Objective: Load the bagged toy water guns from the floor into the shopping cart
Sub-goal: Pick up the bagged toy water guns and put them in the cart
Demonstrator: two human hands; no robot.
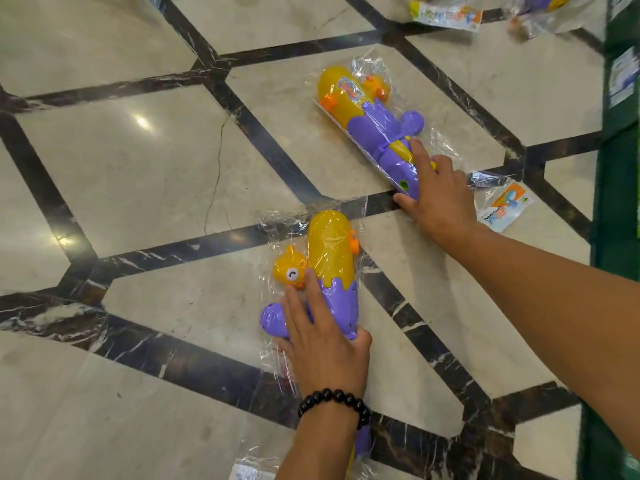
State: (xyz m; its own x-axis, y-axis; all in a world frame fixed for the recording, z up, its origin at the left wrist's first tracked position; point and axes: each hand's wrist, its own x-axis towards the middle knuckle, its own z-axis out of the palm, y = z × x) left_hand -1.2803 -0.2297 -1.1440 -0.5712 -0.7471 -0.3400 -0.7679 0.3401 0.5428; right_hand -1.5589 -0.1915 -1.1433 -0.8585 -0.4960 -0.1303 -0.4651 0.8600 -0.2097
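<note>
Two bagged toy water guns lie on the pale marble floor (145,174), which is crossed by dark veined bands. The nearer water gun (329,268) sits in the lower middle of the frame, its yellow tank pointing up the picture and its purple body toward the bottom edge, all inside a clear plastic bag. The left hand (323,344), with a bracelet of black beads (334,403) at the wrist, lies flat on the purple part, fingers spread across it and thumb curled round the right side of the body; it presses on the toy through the bag, and whether it has fully closed round it cannot be told.

The second water gun (370,116) lies diagonally in the upper right of centre, yellow end toward the top, purple end toward the lower right. The right hand (440,199) covers that purple end, index finger laid along the toy, thumb on the floor side; the grip looks loose and half-closed over the bag rather than clenched. The bag's printed header card (504,207) sticks out just right of this hand, flat on the floor.

At the top right edge more bagged toys show partly: a header card (446,13) and crinkled plastic with a purple and yellow toy (543,5), blurred. A green-edged surface (620,98) runs down the right border of the frame, close beside the second gun's bag. Nothing lies between the two hands but bare floor
</note>
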